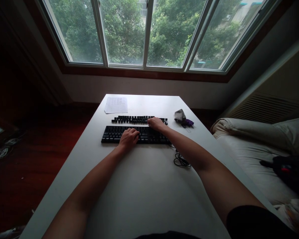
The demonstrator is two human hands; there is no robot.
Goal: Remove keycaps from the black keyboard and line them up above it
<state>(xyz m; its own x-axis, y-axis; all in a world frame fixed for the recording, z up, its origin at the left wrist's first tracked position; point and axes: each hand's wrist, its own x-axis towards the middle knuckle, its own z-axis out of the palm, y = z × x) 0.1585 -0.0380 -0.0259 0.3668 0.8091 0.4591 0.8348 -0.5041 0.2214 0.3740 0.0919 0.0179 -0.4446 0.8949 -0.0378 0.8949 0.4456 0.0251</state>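
A black keyboard [112,134] lies across the white table. My left hand [129,137] rests on its middle, palm down, the fingers lightly bent and apart over the keys. Behind the keyboard, loose black keycaps [132,119] stand in rows. My right hand [155,122] reaches past the keyboard to the right part of these rows. Its fingers are drawn together around a keycap there, though the fingertips are partly hidden by the hand.
A coiled black cable [181,161] lies right of the keyboard. Behind it sits a grey and purple cloth bundle [181,117]. Printed paper [116,105] lies at the table's [139,199] back left. A pale sofa [246,149] stands at the right, a window beyond the table.
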